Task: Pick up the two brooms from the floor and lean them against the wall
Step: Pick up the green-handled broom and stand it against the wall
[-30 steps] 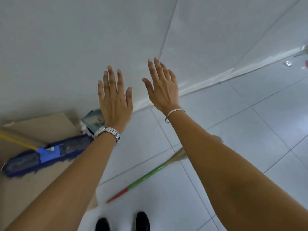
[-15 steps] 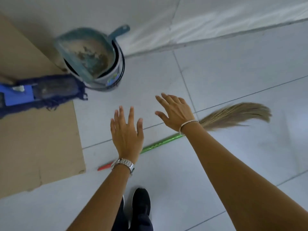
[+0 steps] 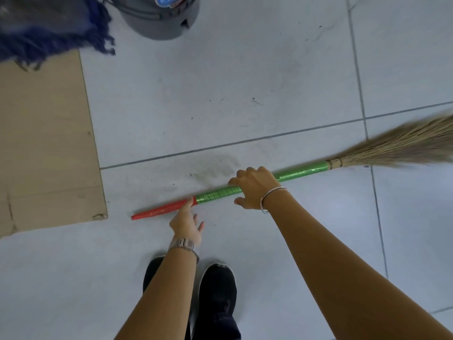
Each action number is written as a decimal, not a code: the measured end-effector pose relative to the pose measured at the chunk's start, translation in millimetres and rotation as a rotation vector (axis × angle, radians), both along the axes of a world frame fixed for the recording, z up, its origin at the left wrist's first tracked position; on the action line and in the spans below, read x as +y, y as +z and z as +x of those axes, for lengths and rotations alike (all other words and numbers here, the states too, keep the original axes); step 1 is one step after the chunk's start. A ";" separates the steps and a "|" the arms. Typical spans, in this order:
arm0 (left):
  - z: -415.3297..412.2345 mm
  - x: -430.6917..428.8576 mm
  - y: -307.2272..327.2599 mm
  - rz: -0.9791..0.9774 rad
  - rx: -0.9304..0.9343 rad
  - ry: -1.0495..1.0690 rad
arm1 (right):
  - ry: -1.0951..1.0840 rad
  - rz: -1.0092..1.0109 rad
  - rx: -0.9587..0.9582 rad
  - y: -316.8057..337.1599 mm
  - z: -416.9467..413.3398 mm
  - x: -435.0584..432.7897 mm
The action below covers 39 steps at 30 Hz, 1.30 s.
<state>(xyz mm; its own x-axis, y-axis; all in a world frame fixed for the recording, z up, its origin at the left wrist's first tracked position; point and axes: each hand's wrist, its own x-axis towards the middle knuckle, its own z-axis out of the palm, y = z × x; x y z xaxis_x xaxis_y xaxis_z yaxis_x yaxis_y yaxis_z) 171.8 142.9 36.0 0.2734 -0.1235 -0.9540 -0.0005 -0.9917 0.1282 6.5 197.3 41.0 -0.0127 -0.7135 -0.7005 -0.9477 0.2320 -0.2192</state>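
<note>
Much of the scene is cut by the frame edges: the straw head of the broom (image 3: 306, 171) runs out past the right side and is blurred, the grey bucket (image 3: 160, 19) at the top shows only its lower part, so what it holds I cannot tell, and the dark blue mop (image 3: 46, 28) in the top left corner is seen only as a fringe of strands, its handle out of view. The floor (image 3: 220, 99) is of pale grey tiles with dark joints, and it carries some dust marks and a smudge just above the broom handle. A sheet of brown cardboard (image 3: 44, 143) lies flat on the floor at the left, and the mop fringe hangs over its upper edge. The broom lies on the floor almost across the view, its red end pointing left near the cardboard corner, its green part rising gently to the right. The right hand (image 3: 253, 187) is over the green part of the handle with fingers curled around it, though if it grips firmly I cannot tell. The left hand (image 3: 187, 222) is open, fingers loose, with the fingertips touching the handle where red meets green; it holds nothing. A watch (image 3: 184, 244) is on the left wrist, a thin bangle (image 3: 270, 198) on the right. Two black shoes (image 3: 217, 288) stand below the hands, partly hidden by the left forearm.
</note>
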 end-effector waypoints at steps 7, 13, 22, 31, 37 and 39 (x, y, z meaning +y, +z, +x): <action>-19.7 -20.5 -12.6 -0.129 0.110 0.232 | -0.050 -0.054 0.019 -18.9 3.9 -13.1; -48.6 -59.9 36.2 -0.507 0.254 0.310 | -0.432 -0.190 -0.144 30.7 -25.3 -60.4; -96.4 -164.7 217.5 -0.864 0.542 0.037 | -0.602 -0.295 -0.292 213.0 -88.3 -144.9; -151.0 -241.7 444.1 -1.244 0.780 -0.239 | -0.923 -0.637 -0.550 431.5 -123.8 -194.1; -165.2 -250.6 604.2 -1.375 0.881 -0.453 | -0.973 -0.814 -0.691 566.5 -128.2 -192.3; -165.4 -251.7 664.1 -1.413 0.915 -0.554 | -0.978 -0.882 -0.722 612.4 -126.4 -188.4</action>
